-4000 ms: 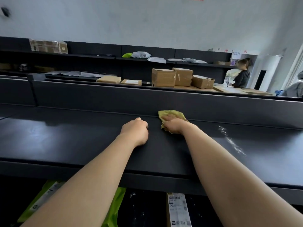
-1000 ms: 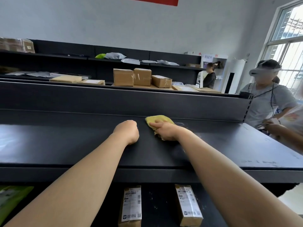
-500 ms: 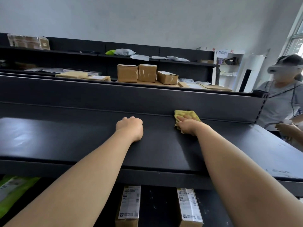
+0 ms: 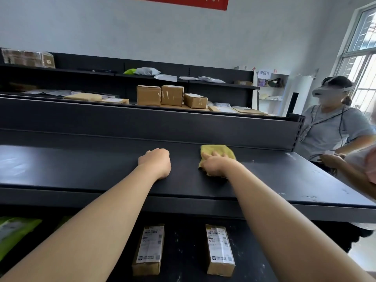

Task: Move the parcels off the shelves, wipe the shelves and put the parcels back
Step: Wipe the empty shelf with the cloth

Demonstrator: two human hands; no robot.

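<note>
My right hand (image 4: 216, 164) lies on a yellow cloth (image 4: 216, 150) and presses it against the black top shelf (image 4: 81, 171), close to the back panel. To its left my left hand (image 4: 156, 162) rests on the same shelf as a fist, holding nothing. On the shelf below lie two narrow brown parcels with white labels, one (image 4: 149, 249) under my left arm and one (image 4: 219, 249) under my right arm. A green bag parcel (image 4: 14, 231) lies at the lower shelf's left end.
Behind the back panel another shelf carries several cardboard boxes (image 4: 172, 95) and flat parcels. The wall shelving holds grey bags (image 4: 146, 71). A person wearing a headset (image 4: 333, 127) stands at the shelf's right end, with a window behind.
In the last second my right hand slid the cloth to the right along the back of the shelf, away from my left fist. The left hand stayed put. The camera tilted.
</note>
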